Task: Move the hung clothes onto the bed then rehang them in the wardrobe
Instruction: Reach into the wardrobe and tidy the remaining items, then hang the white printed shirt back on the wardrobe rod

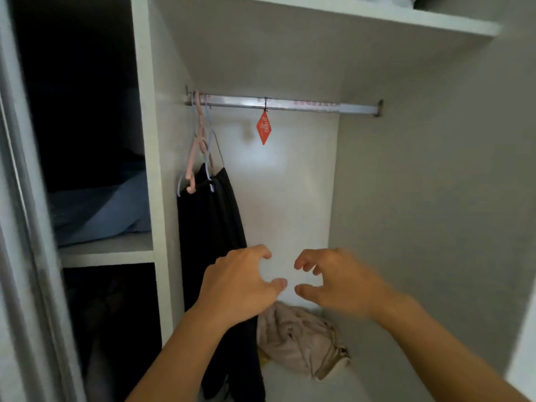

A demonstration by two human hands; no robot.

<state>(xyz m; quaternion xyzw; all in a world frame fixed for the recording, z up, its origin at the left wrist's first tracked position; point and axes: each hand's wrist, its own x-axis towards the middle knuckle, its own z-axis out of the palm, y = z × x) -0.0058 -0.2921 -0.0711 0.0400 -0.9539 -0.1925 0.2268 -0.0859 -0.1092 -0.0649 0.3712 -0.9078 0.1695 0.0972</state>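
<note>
Hands raised inside wardrobe (435,198), nothing held.
Left hand (240,282) and right hand (339,280) side by side, fingers loosely curled, apart; dark garment (211,227) hangs on rail (284,104).

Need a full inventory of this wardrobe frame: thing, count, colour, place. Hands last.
metal hanging rail: 1, silver, across the top of the open compartment
diamond-shaped paper tag: 1, red, tied to the rail near its middle
plastic hangers: at least 2, pink and pale blue, at the rail's left end
dark hung garment: count unclear, black, on those hangers
crumpled cloth bundle: 1, beige, on the compartment floor
folded fabric: 1 pile, blue, on the left shelf
wardrobe panels: white, all round
left hand: 1, fingers loosely curled, holding nothing
right hand: 1, likewise, beside the left
</note>
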